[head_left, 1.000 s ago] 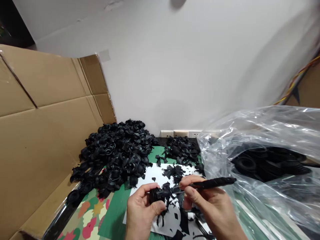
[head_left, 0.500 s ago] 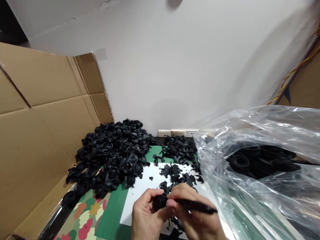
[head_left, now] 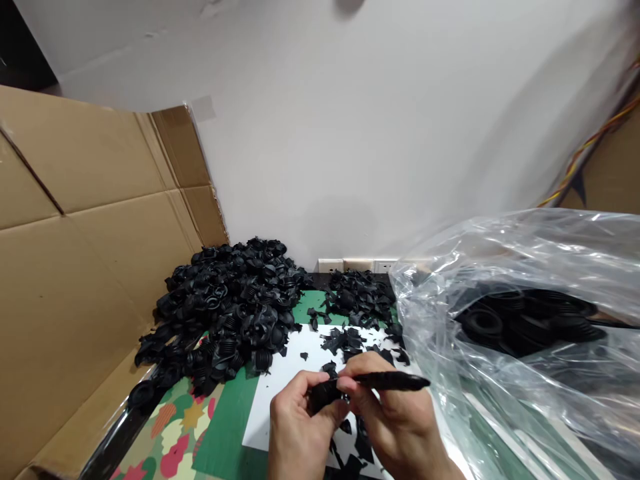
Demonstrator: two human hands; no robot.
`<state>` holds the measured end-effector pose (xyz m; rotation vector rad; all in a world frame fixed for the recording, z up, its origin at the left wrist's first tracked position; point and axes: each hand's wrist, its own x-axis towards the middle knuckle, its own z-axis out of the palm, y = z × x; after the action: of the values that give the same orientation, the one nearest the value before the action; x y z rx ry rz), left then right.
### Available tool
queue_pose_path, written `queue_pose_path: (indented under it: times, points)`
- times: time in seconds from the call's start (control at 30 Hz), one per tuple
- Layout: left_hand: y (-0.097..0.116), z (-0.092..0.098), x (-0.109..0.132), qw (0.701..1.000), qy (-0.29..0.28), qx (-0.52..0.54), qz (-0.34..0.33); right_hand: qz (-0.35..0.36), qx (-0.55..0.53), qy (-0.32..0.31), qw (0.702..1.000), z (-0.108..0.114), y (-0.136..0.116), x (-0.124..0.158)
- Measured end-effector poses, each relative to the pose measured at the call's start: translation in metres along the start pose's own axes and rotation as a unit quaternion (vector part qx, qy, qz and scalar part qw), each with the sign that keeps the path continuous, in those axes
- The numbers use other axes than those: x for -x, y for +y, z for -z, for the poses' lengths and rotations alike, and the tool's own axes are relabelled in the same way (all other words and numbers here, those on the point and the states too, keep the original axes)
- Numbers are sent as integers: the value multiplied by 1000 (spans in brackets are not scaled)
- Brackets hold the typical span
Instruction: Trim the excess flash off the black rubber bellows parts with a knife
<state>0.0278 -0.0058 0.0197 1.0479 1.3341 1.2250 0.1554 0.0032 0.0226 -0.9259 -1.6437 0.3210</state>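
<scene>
My left hand (head_left: 296, 427) is closed around a small black ribbed rubber part (head_left: 323, 395), held over a white sheet (head_left: 280, 400) near the bottom middle. My right hand (head_left: 395, 417) is closed on a thin black tool (head_left: 395, 381). The tool lies level, with its working end at the rubber part and its far end pointing right. Black trimmed scraps (head_left: 350, 340) lie on the sheet just beyond my fingers.
A big heap of black ribbed rubber parts (head_left: 225, 307) sits at the left against a cardboard wall (head_left: 85, 253). A smaller scrap heap (head_left: 363, 297) lies by the white wall. A clear plastic bag (head_left: 525, 320) with more black parts fills the right. A green patterned mat (head_left: 175, 440) covers the table.
The tool's far end has risen to level after dipping down to the right. Both hands have stayed together on the rubber part. The view has shifted slightly.
</scene>
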Motion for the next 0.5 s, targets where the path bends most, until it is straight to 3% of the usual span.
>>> queue_pose_path:
  times: [0.13,0.27,0.5]
  points:
    - [6,-9,5,998,55,-7,-18,-38,12,37,999,3,6,-1]
    - [7,-12,6,997,68,-13,-23,-91,-32,51,994,1,4,1]
    - [3,-1,6,995,93,-22,-37,-161,-100,93,977,8,5,-2]
